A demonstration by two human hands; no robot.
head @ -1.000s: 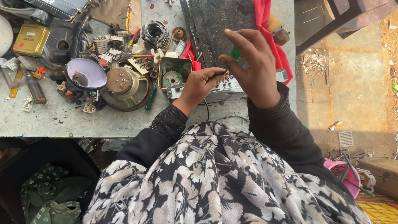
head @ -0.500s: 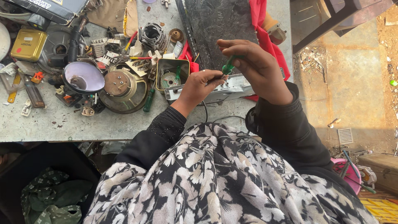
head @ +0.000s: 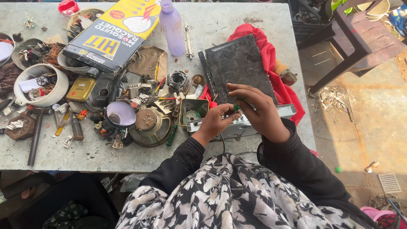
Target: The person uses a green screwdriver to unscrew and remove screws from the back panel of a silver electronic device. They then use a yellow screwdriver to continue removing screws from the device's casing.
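Head view, looking down past my flowered dress and black sleeves at a cluttered grey worktop [head: 178,159]. Both my hands meet over a flat dark metal device case [head: 237,68], which lies toward the right edge of the worktop on a red cloth [head: 267,46], its pale front panel facing me near the front edge. My right hand [head: 258,110] curls over a small green-handled tool [head: 236,107], most likely a screwdriver, gripping it from above. My left hand [head: 214,123] pinches at the same spot from the side, fingertips closed on the tool's lower end or on something tiny there; I cannot tell which.

Just left of the case sits a small open square tin [head: 193,112] with bits inside. Further left lie a round speaker cone [head: 148,125], a second green screwdriver [head: 171,135], a hammer [head: 34,135] and a white bowl [head: 38,85] of parts. A lilac bottle [head: 171,27] and a yellow box [head: 114,36] stand toward the back edge.

The risk, as I judge it: the tip could slip off the panel and jab my left fingers, since they sit right beside it. A loosened small part could also drop into the clutter, or roll off the near edge.
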